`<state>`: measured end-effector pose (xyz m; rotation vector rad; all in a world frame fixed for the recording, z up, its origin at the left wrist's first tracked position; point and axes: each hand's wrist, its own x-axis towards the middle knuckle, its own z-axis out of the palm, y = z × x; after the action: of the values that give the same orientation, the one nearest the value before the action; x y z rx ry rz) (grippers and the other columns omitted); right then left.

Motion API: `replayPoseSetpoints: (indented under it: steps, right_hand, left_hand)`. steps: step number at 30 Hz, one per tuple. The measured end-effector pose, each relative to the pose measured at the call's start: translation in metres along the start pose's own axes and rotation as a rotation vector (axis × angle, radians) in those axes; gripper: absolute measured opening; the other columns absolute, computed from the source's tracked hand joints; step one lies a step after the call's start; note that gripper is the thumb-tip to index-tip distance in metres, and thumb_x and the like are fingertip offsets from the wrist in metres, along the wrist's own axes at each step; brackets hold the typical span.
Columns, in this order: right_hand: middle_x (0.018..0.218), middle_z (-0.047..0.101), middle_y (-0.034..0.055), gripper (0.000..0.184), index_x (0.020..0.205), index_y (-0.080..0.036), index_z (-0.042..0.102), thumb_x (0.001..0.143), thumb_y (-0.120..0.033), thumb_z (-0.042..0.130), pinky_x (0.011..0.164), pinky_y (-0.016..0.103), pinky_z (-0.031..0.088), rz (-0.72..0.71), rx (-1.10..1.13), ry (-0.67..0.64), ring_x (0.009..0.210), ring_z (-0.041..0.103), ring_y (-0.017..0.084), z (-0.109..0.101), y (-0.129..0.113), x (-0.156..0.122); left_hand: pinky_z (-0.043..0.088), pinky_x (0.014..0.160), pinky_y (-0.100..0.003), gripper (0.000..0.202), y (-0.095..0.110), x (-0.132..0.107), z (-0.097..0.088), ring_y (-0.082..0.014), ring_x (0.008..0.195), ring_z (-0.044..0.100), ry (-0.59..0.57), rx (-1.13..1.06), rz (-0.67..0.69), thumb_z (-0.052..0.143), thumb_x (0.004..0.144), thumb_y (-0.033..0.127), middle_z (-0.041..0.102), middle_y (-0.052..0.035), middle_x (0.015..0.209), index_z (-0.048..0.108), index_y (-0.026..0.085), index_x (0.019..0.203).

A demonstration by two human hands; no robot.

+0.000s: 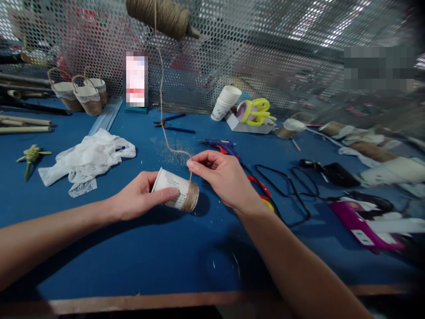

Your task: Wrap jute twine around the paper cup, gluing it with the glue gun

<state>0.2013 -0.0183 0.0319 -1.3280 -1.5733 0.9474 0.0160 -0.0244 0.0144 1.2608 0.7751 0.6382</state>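
Observation:
My left hand point(139, 199) is wrapped round a white paper cup point(171, 190) held on its side above the blue table point(133, 257). The cup's bottom end is wound with brown jute twine point(191, 198). My right hand point(222, 175) pinches the twine strand point(161, 102) just above the cup. That strand runs up to a twine spool point(159, 15) hanging on the perforated metal screen point(265, 53) at the back.
A crumpled white plastic bag point(88, 159) lies left. Finished twine-wrapped cup baskets point(79, 93) stand at the back left by bamboo sticks point(23, 124). A blue glue gun point(221, 145), scissors point(172, 124), stacked paper cups point(226, 102), black cables point(288, 186) and wrapped cups point(365, 150) crowd the right.

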Motion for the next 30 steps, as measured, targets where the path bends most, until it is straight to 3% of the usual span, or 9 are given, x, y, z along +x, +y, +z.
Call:
replayPoseSetpoints:
  steps: [18,30]
  right_hand:
    - [0.067,0.060,-0.0011,0.014,0.072,-0.016,0.062,0.070,-0.029,0.065,0.060,0.024,0.042,0.076,0.018,-0.076,0.060,0.052,0.010,0.0015,-0.0019,-0.0011]
    - [0.066,0.059,-0.0015,0.013,0.070,-0.017,0.061,0.069,-0.030,0.065,0.058,0.024,0.041,0.088,0.016,-0.079,0.059,0.051,0.010,0.0010,-0.0026,-0.0017]
  left_hand:
    - [0.044,0.066,-0.024,0.023,-0.0037,-0.0051,-0.0005,-0.0138,0.069,0.054,-0.002,0.146,0.100,0.060,0.076,0.030,0.063,-0.0045,0.079,0.062,0.010,0.088]
    - [0.044,0.066,-0.024,0.024,-0.0021,-0.0035,0.0005,-0.0137,0.067,0.054,0.026,0.125,0.074,0.062,0.073,0.030,0.064,-0.0044,0.078,0.063,0.011,0.086]
